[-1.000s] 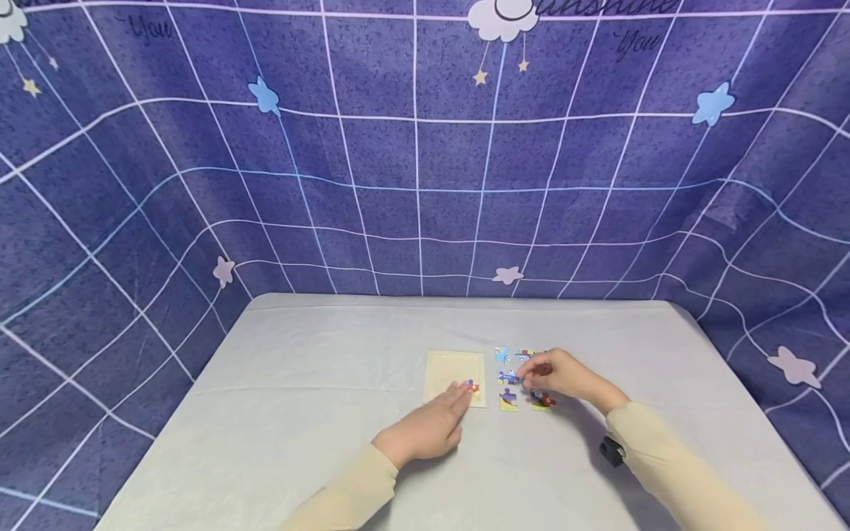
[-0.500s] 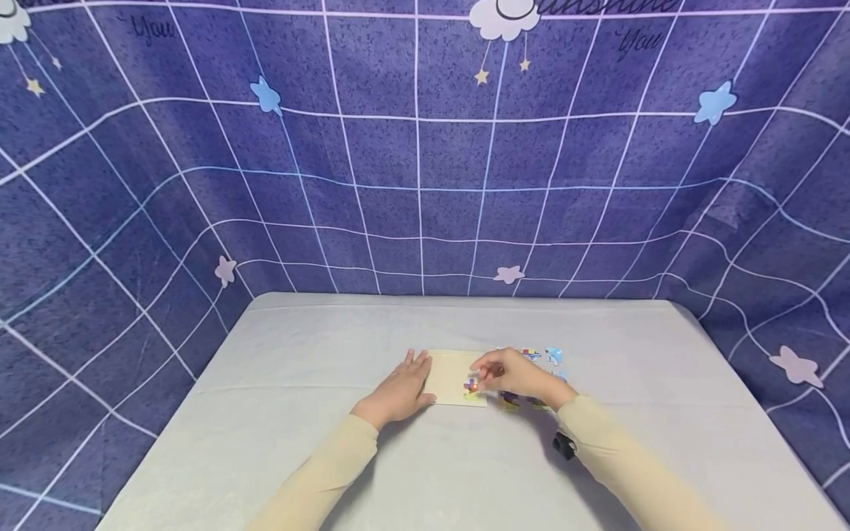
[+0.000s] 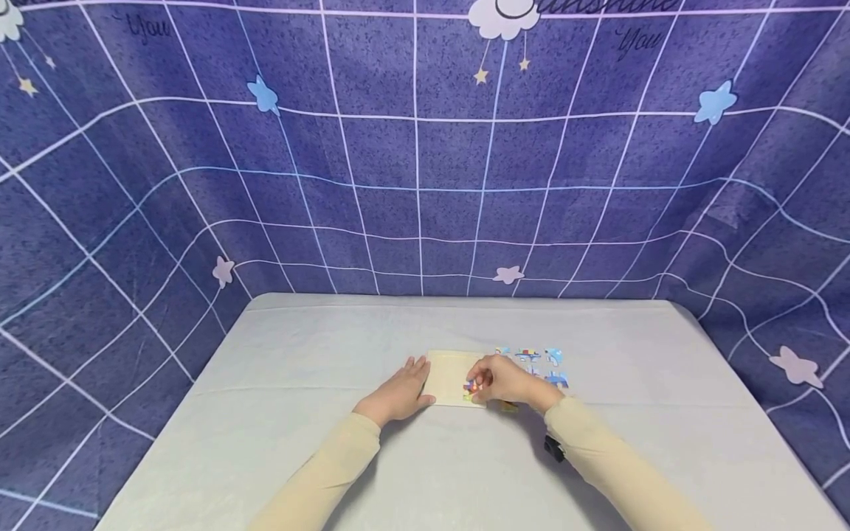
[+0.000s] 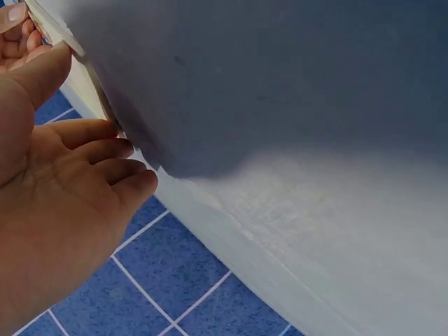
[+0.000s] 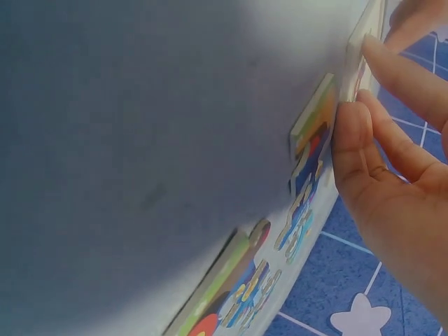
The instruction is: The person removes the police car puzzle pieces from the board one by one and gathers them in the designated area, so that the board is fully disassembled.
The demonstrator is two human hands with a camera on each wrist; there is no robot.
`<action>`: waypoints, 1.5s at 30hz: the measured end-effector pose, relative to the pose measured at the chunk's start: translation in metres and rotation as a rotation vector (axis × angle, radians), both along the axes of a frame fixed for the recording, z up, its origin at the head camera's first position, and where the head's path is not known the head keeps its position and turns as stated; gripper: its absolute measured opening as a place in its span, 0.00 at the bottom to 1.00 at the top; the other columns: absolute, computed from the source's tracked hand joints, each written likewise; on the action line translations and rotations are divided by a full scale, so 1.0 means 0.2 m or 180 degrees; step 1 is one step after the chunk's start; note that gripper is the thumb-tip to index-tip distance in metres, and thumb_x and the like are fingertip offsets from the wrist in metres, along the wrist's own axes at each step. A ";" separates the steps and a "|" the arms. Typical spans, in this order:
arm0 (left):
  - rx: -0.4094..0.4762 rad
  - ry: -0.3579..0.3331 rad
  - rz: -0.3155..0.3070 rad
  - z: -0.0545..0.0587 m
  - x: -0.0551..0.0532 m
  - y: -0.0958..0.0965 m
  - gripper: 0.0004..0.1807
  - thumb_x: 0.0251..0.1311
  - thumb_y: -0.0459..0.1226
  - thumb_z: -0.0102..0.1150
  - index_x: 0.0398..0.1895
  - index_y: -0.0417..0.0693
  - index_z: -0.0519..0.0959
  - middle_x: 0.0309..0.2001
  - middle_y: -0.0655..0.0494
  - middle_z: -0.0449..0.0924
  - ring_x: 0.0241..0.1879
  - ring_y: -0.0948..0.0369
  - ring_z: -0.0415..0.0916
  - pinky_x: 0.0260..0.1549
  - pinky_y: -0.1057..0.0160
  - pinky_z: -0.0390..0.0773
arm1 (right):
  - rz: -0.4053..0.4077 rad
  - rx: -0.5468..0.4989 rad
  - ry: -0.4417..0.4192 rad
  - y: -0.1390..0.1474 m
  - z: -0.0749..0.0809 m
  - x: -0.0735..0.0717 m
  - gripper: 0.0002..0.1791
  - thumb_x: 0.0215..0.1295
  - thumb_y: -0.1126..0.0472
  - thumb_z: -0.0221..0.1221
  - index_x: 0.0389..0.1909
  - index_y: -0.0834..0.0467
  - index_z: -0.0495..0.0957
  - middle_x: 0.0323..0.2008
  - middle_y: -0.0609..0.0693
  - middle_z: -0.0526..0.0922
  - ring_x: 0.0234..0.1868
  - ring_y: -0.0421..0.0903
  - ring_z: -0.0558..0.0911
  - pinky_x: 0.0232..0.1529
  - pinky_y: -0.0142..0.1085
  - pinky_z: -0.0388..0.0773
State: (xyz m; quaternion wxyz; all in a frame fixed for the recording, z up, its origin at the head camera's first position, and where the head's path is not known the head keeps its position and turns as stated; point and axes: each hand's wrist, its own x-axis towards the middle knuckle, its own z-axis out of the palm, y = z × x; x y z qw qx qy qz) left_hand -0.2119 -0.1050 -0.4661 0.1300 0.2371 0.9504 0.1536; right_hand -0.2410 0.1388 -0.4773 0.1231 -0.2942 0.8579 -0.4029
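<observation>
My left hand (image 3: 396, 391) lies along the left side of a shallow pale wooden puzzle tray (image 3: 441, 377), fingers extended. In the left wrist view, the left hand's fingertips (image 4: 120, 133) touch the tray's edge. Over the tray's lower right corner, my right hand (image 3: 508, 380) has its thumb and curled fingers at a colourful jigsaw puzzle piece (image 3: 470, 396) and pinches it. That piece shows red, purple and yellow. The right hand hides part of it and the tray's right edge. In the right wrist view, the thumb (image 5: 352, 136) sits close to the tray's edge.
Several loose puzzle pieces (image 3: 554, 357) lie right of the tray, some partly behind the right hand. A yellow-edged piece (image 3: 509, 406) sits below that hand. A pale cloth covers the table (image 3: 299, 354); a purple-blue grid curtain (image 3: 372, 147) surrounds its back and sides.
My right hand has moved left from the loose pieces to the piece in the tray's corner. My left hand has shifted from that corner to the tray's left side.
</observation>
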 end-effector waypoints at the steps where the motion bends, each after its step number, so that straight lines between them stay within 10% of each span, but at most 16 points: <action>1: -0.0007 -0.0012 0.0007 0.00 0.00 0.00 0.39 0.66 0.46 0.54 0.70 0.28 0.56 0.73 0.35 0.50 0.73 0.41 0.44 0.71 0.47 0.50 | -0.0008 0.0002 0.0007 0.00 0.00 0.00 0.16 0.46 0.70 0.71 0.38 0.68 0.80 0.28 0.54 0.77 0.26 0.38 0.72 0.29 0.28 0.75; 18: 0.0001 -0.0061 0.0009 0.00 -0.01 0.00 0.38 0.67 0.46 0.53 0.70 0.28 0.55 0.73 0.34 0.49 0.73 0.41 0.45 0.71 0.48 0.51 | 0.0031 -0.0469 -0.0085 0.05 0.05 0.00 0.09 0.55 0.78 0.60 0.37 0.66 0.78 0.29 0.58 0.82 0.28 0.42 0.78 0.30 0.29 0.78; 33: 0.0016 -0.0055 -0.0006 0.00 -0.01 -0.01 0.38 0.67 0.45 0.53 0.70 0.27 0.55 0.73 0.34 0.49 0.73 0.41 0.45 0.71 0.48 0.50 | -0.0595 -0.0635 -0.0455 0.51 0.16 0.06 0.12 0.56 0.73 0.62 0.42 0.74 0.77 0.34 0.62 0.82 0.34 0.46 0.81 0.37 0.39 0.84; 45: 0.0019 -0.0078 0.0000 -0.01 0.00 -0.01 0.38 0.68 0.45 0.51 0.71 0.28 0.54 0.73 0.34 0.48 0.73 0.42 0.44 0.71 0.48 0.50 | -0.0728 -0.0545 -0.0676 0.74 0.07 0.17 0.12 0.57 0.75 0.60 0.41 0.77 0.76 0.33 0.62 0.82 0.31 0.42 0.81 0.34 0.36 0.84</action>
